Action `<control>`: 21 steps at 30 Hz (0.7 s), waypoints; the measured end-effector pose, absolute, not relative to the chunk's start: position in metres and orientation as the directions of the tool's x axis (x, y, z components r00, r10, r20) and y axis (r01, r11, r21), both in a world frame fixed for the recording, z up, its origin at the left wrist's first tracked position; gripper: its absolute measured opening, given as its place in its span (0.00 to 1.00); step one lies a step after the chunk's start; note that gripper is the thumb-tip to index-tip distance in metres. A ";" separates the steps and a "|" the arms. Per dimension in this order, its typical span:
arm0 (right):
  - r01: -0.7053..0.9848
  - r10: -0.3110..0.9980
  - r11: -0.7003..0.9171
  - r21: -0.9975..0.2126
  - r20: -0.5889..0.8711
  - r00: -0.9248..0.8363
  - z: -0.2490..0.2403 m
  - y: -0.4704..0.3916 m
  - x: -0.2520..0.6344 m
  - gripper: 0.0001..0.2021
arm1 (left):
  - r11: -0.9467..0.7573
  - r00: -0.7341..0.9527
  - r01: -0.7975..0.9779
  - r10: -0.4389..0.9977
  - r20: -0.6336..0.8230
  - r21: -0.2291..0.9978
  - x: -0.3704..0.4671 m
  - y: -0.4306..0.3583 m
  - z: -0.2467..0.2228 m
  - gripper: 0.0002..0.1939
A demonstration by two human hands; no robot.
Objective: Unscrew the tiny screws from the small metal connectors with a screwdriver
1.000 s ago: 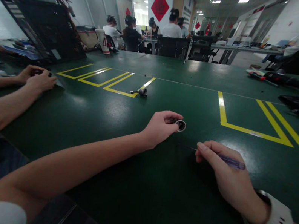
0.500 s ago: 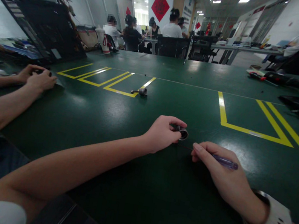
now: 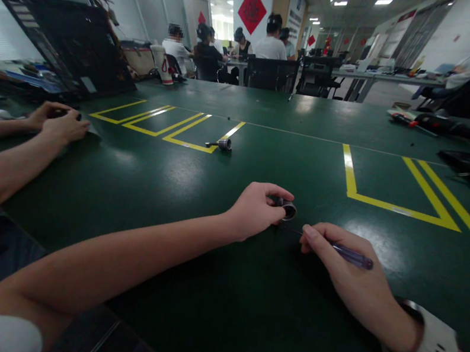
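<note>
My left hand [image 3: 255,210] pinches a small metal ring-shaped part [image 3: 289,210] between thumb and fingers, its round opening turned to the right. Part of that piece is hidden behind the fingers. In my right hand [image 3: 338,256] is a screwdriver [image 3: 354,256] with a translucent purple handle. Its thin dark shaft points left and ends close under the metal part; whether the tip touches it I cannot tell. Farther off on the green table [image 3: 215,293], a second metal piece [image 3: 224,145], a cylinder with a short rod, lies on its side by the yellow tape.
Yellow tape outlines [image 3: 400,210] mark the table on both sides. At the left, another person's hands [image 3: 61,122] work over the table. A black case [image 3: 67,46] stands at the back left. Tools [image 3: 407,118] and dark items lie at the far right.
The screwdriver's shaft shows a little more plainly, and its handle has shifted slightly in my right hand. My left hand and the metal part are nearly still.
</note>
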State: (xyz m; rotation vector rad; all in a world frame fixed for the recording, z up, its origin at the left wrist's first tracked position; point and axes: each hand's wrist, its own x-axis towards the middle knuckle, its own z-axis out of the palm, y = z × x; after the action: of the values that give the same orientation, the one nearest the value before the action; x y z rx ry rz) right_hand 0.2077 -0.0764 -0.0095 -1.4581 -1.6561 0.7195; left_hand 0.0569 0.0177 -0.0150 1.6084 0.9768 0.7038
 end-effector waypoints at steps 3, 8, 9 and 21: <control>0.528 0.982 0.165 -0.833 0.188 -0.010 -0.009 -0.076 0.207 0.13 | -0.071 0.490 0.227 0.870 -0.051 0.971 0.057 0.017 -0.014 0.18; 0.527 0.977 0.168 -0.833 0.211 0.023 -0.010 -0.077 0.207 0.14 | -0.080 0.466 0.195 0.884 -0.021 0.978 0.058 0.018 -0.014 0.15; 0.528 0.975 0.172 -0.831 0.220 0.028 -0.010 -0.078 0.207 0.14 | -0.097 0.457 0.184 0.890 0.003 0.978 0.058 0.019 -0.015 0.15; 0.536 0.888 0.364 -0.762 0.457 0.045 -0.013 -0.082 0.213 0.09 | -0.153 0.454 0.093 0.886 0.095 0.984 0.057 0.023 -0.024 0.15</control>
State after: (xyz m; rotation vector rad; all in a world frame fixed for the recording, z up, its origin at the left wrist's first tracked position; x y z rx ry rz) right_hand 0.2129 -0.0820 -0.0135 -1.2984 -1.6217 0.4396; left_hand 0.0568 0.0231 -0.0242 1.5789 0.8790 0.8811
